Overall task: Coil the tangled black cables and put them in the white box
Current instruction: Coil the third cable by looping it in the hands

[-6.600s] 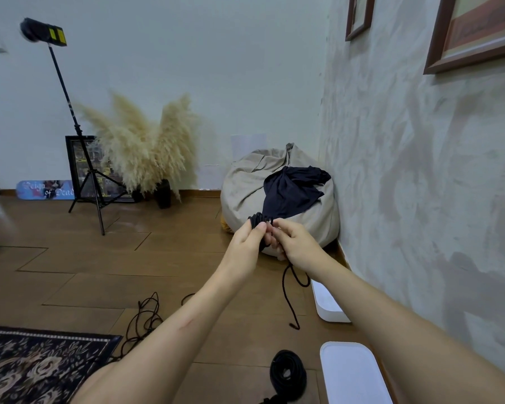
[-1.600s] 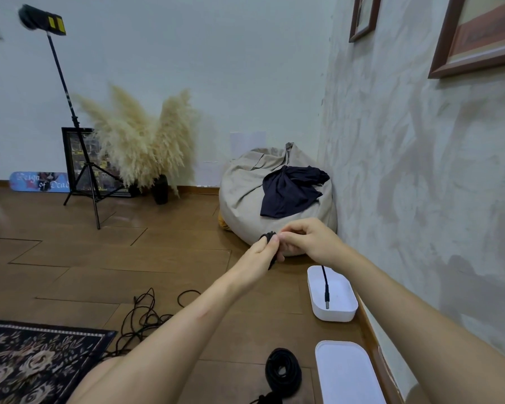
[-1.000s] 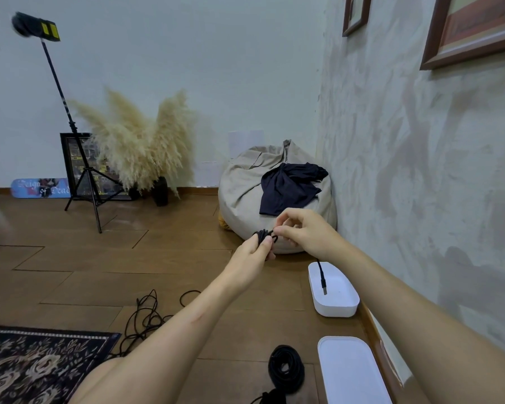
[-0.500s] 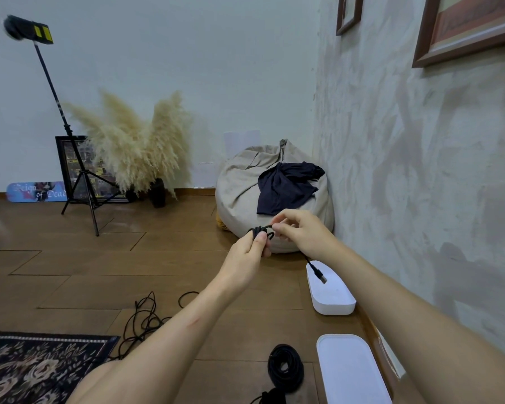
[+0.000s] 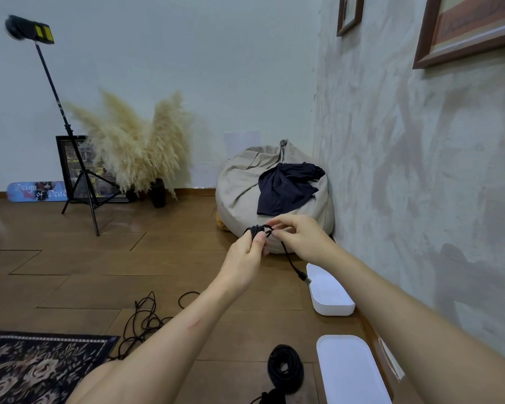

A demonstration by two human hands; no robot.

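While both hands work in mid-air, head view, item by item. Left hand (image 5: 245,258): fingers curled round a small coiled black cable (image 5: 257,228), held above the floor. Right hand (image 5: 302,239): pinching the loose tail (image 5: 287,256) beside that coil; its plug (image 5: 305,278) dangles just over the open white box (image 5: 333,295). Finished coil (image 5: 285,364): on the floor beside the lid (image 5: 350,371). Tangled cable (image 5: 146,316): floor, near the rug (image 5: 41,368). Step judged: securing the last wrap. Next: tuck the tail, lower coil into box.
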